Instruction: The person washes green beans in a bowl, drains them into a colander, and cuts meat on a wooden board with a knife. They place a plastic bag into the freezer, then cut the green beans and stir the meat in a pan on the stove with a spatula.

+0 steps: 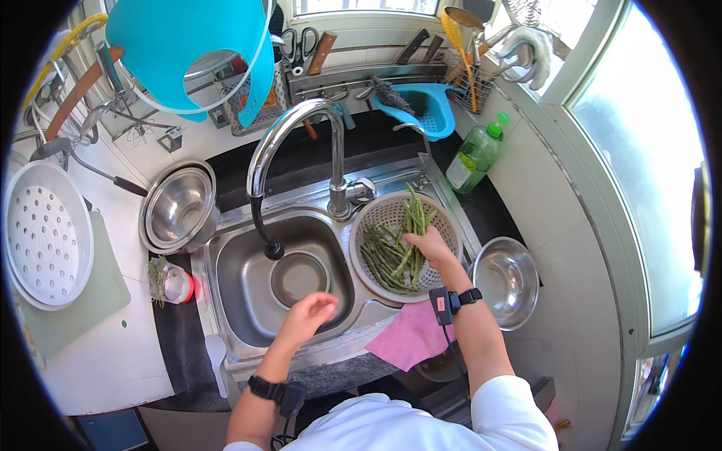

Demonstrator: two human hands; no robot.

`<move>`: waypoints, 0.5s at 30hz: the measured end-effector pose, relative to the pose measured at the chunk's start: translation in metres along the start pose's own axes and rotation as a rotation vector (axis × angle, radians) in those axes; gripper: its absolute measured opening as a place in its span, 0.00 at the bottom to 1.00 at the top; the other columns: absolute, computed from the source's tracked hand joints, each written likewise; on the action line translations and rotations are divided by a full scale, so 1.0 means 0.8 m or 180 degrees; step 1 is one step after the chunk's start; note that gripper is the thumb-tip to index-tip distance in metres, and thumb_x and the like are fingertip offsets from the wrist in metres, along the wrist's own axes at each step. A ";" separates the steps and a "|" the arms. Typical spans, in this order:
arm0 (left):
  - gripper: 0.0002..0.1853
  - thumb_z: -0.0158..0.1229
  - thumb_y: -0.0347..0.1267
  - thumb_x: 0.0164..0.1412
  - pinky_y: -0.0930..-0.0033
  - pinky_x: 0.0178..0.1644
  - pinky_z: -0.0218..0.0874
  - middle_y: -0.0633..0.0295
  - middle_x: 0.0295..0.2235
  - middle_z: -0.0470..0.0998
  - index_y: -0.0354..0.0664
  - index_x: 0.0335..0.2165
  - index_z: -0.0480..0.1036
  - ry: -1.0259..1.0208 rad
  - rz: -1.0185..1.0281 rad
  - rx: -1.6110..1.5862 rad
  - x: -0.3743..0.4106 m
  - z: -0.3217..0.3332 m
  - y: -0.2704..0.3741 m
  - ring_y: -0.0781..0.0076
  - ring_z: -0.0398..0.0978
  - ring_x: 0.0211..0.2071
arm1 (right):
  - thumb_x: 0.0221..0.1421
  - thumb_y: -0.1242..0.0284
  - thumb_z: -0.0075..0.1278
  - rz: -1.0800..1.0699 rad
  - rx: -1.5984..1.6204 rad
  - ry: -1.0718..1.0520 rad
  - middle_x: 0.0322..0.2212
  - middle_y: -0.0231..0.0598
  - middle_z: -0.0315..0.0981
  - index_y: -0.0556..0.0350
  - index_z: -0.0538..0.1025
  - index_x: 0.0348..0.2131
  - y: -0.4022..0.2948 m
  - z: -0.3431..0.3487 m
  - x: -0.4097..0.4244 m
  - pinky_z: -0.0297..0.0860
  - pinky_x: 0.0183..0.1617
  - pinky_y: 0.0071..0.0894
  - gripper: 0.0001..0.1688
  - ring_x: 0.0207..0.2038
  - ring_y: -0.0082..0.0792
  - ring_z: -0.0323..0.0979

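Observation:
My right hand grips a bunch of green beans over a perforated colander. More green beans lie in the colander, to the left of and below that hand. My left hand is raised over the front of the steel sink basin, its fingers slightly curled and holding nothing. A round metal bowl sits at the bottom of the basin, just beyond that hand. The chrome faucet arches over the basin, its black nozzle hanging above it.
Steel bowls are nested left of the sink, near a red-lidded jar. A white rice paddle lies at the front left. A green soap bottle and a steel bowl stand at right. A pink cloth drapes over the front edge.

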State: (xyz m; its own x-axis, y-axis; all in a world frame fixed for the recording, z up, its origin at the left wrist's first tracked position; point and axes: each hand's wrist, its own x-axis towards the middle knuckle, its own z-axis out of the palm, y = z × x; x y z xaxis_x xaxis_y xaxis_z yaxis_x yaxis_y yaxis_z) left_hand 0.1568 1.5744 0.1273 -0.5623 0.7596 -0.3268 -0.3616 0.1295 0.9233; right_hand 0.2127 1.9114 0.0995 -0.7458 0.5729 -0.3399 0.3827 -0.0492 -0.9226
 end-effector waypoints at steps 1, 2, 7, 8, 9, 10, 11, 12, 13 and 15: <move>0.15 0.56 0.30 0.58 0.75 0.45 0.63 0.63 0.39 0.72 0.36 0.43 0.68 -0.0142 0.0197 -0.0148 0.022 0.013 0.005 0.75 0.70 0.41 | 0.44 0.77 0.55 0.0005 0.0268 -0.0037 0.28 0.38 0.71 0.65 0.70 0.37 -0.014 0.004 -0.014 0.67 0.35 0.28 0.18 0.29 0.28 0.69; 0.19 0.58 0.30 0.56 0.74 0.47 0.62 0.62 0.41 0.71 0.37 0.46 0.66 -0.0303 0.0383 -0.0283 0.044 0.030 0.016 0.74 0.69 0.43 | 0.42 0.76 0.56 -0.0119 0.0307 -0.0152 0.29 0.40 0.71 0.68 0.69 0.39 -0.026 0.007 -0.030 0.68 0.33 0.29 0.23 0.30 0.30 0.70; 0.37 0.67 0.36 0.49 0.66 0.56 0.52 0.58 0.50 0.63 0.35 0.53 0.57 -0.1400 0.0318 -0.0512 0.087 0.138 0.056 0.68 0.59 0.54 | 0.41 0.73 0.57 -0.0880 -0.0169 0.0046 0.34 0.42 0.73 0.62 0.67 0.44 -0.044 0.026 -0.165 0.68 0.39 0.30 0.28 0.36 0.31 0.72; 0.35 0.67 0.35 0.48 0.69 0.53 0.56 0.61 0.47 0.67 0.35 0.50 0.60 -0.1628 -0.0193 -0.0609 0.078 0.159 0.051 0.71 0.64 0.49 | 0.41 0.72 0.57 -0.1310 -0.0282 0.0428 0.36 0.44 0.73 0.61 0.66 0.46 -0.026 0.033 -0.197 0.68 0.40 0.32 0.30 0.38 0.35 0.73; 0.31 0.66 0.32 0.48 0.70 0.50 0.58 0.62 0.43 0.70 0.36 0.49 0.62 -0.1694 -0.0193 -0.0757 0.070 0.175 0.034 0.72 0.67 0.46 | 0.41 0.71 0.57 -0.1741 -0.0446 0.0793 0.37 0.46 0.72 0.59 0.65 0.47 -0.014 0.043 -0.224 0.68 0.42 0.35 0.32 0.39 0.39 0.73; 0.29 0.66 0.31 0.48 0.70 0.50 0.58 0.62 0.43 0.70 0.37 0.48 0.63 -0.1727 -0.0212 -0.0909 0.053 0.192 0.020 0.72 0.67 0.46 | 0.42 0.71 0.56 -0.1339 -0.0650 0.1004 0.39 0.48 0.71 0.57 0.64 0.48 -0.012 0.043 -0.258 0.67 0.43 0.37 0.33 0.41 0.44 0.72; 0.28 0.65 0.29 0.48 0.70 0.50 0.58 0.61 0.43 0.70 0.37 0.48 0.64 -0.1766 -0.0273 -0.1081 0.037 0.208 0.006 0.72 0.67 0.46 | 0.42 0.70 0.56 -0.0881 -0.0830 0.1212 0.40 0.50 0.70 0.55 0.63 0.49 -0.008 0.042 -0.294 0.67 0.44 0.40 0.34 0.42 0.48 0.71; 0.27 0.63 0.27 0.49 0.69 0.50 0.59 0.61 0.43 0.70 0.38 0.48 0.64 -0.1829 -0.0285 -0.1101 0.012 0.228 -0.005 0.71 0.68 0.46 | 0.43 0.69 0.55 -0.0794 -0.0739 0.1347 0.42 0.53 0.68 0.54 0.63 0.50 0.007 0.038 -0.327 0.67 0.44 0.41 0.33 0.44 0.52 0.70; 0.23 0.61 0.27 0.50 0.68 0.50 0.60 0.61 0.43 0.71 0.38 0.46 0.66 -0.1811 -0.0538 -0.1286 -0.008 0.251 -0.023 0.71 0.68 0.44 | 0.43 0.71 0.54 -0.0715 -0.0911 0.1568 0.43 0.52 0.67 0.56 0.64 0.50 0.032 0.034 -0.352 0.66 0.45 0.40 0.33 0.45 0.51 0.69; 0.17 0.58 0.28 0.52 0.68 0.51 0.59 0.61 0.43 0.71 0.40 0.42 0.68 -0.2148 -0.0808 -0.1215 -0.051 0.291 -0.045 0.70 0.68 0.45 | 0.44 0.73 0.52 -0.0596 -0.0817 0.2198 0.44 0.51 0.68 0.59 0.64 0.50 0.050 0.032 -0.422 0.65 0.48 0.39 0.31 0.47 0.50 0.67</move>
State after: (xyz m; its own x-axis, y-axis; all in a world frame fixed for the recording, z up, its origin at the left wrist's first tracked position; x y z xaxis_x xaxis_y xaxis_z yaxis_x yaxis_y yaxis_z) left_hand 0.3660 1.6873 0.1548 0.0958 0.9724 -0.2126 -0.7147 0.2159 0.6653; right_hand 0.4657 1.6954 0.1728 -0.3323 0.9391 0.0876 0.4610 0.2427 -0.8536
